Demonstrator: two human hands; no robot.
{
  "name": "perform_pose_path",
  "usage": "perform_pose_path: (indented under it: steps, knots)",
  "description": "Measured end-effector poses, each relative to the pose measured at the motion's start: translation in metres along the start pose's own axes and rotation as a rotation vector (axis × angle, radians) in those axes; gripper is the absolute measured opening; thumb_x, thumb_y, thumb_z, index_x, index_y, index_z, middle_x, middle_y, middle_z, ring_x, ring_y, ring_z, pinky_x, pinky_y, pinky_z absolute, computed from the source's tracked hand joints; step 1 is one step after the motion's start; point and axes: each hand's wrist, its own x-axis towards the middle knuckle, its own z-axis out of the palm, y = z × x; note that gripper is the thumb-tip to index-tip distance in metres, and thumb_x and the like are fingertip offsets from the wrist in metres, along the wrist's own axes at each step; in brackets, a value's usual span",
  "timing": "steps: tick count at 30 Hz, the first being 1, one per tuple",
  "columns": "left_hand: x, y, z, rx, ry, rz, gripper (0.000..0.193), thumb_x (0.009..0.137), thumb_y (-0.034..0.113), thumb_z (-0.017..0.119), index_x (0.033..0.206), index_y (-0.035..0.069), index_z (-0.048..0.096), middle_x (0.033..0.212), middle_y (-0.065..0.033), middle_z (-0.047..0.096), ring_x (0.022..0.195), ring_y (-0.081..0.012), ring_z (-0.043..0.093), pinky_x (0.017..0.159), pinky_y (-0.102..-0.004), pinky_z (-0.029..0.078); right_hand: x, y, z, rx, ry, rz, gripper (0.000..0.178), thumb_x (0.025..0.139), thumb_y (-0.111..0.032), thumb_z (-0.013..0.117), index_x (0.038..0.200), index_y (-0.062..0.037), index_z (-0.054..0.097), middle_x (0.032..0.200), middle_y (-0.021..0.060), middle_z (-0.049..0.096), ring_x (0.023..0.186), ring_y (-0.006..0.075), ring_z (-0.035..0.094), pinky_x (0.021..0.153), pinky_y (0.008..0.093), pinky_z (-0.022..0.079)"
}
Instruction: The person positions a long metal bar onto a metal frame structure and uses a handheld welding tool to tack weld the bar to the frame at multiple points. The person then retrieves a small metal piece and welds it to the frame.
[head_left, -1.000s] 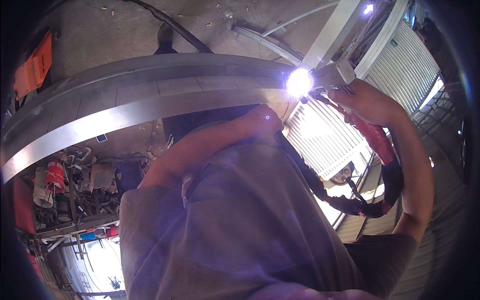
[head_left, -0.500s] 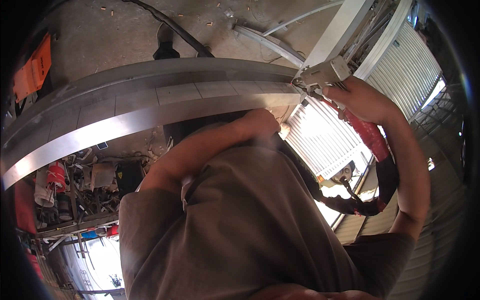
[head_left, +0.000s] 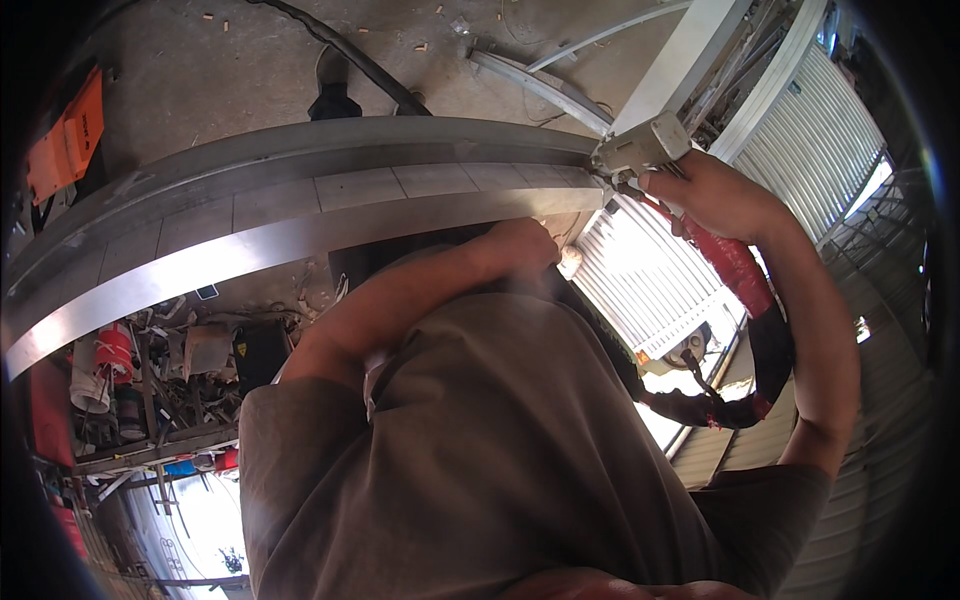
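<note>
In my right hand is a pale grey, boxy torch-like tool, its nozzle pointing left at the right end of a long metal channel. The fingers wrap around its handle. A thick hose, wrapped in red and black, hangs from the tool and loops under my right forearm. My left hand is closed, just below the channel's shiny near edge, close to its right end. What its fingers hold, if anything, is hidden. Marked lines cross the channel's inner face.
Behind the channel a dark cable crosses the concrete floor. Metal beams stand at the back right, beside a corrugated panel. An orange machine is at far left. Cluttered shelving with a red-and-white bucket sits below the channel.
The torch-like tool has turned slightly in my right hand, with its nozzle shifted a little to the right. My left hand stays in place.
</note>
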Motion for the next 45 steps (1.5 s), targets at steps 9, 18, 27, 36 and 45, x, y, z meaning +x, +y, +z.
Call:
perform_pose_path:
  steps: [9,18,27,36,45]
  knots:
    - [0.000,-0.001,-0.001,0.014,-0.010,0.008,0.041,0.080,0.052,0.075,0.094,0.014,0.080,0.093,-0.0142,0.076,0.090,-0.0378,0.073,0.081,-0.0498,0.058,0.004,-0.007,-0.002,-0.063,-0.039,0.021,0.049,0.105,-0.039,0.061,0.123,0.0061,0.061,0.093,0.0120,0.069,0.071,0.0184,0.069,0.067,0.0347,0.057]
    - [0.002,-0.003,0.006,-0.014,0.026,0.011,0.036,0.080,0.046,0.075,0.100,0.016,0.079,0.097,-0.0138,0.076,0.094,-0.0375,0.073,0.083,-0.0502,0.057,0.006,-0.014,-0.002,-0.114,-0.066,0.057,0.052,0.103,-0.040,0.062,0.127,0.0062,0.061,0.095,0.0125,0.070,0.073,0.0182,0.069,0.066,0.0348,0.057]
    - [0.002,-0.001,0.001,-0.024,0.023,0.014,0.034,0.079,0.041,0.074,0.100,0.014,0.078,0.097,-0.0146,0.076,0.094,-0.0393,0.072,0.083,-0.0520,0.057,-0.002,-0.024,0.000,-0.137,-0.051,0.020,0.055,0.104,-0.042,0.060,0.133,0.0042,0.060,0.104,0.0144,0.072,0.080,0.0187,0.069,0.074,0.0347,0.056]
    - [0.004,-0.004,0.004,-0.013,0.034,0.032,0.035,0.079,0.039,0.075,0.101,0.012,0.077,0.096,-0.0158,0.075,0.094,-0.0390,0.072,0.082,-0.0513,0.057,-0.002,-0.027,0.000,-0.185,-0.066,0.031,0.054,0.105,-0.041,0.058,0.137,0.0020,0.059,0.108,0.0143,0.072,0.080,0.0191,0.069,0.074,0.0352,0.057]
    - [0.005,-0.006,0.007,-0.028,0.042,0.033,0.036,0.077,0.038,0.077,0.101,0.011,0.077,0.096,-0.0162,0.075,0.094,-0.0391,0.072,0.081,-0.0517,0.058,-0.003,-0.026,-0.001,-0.191,-0.062,-0.020,0.056,0.104,-0.041,0.058,0.139,0.0018,0.059,0.116,0.0167,0.073,0.086,0.0223,0.071,0.080,0.0359,0.057]
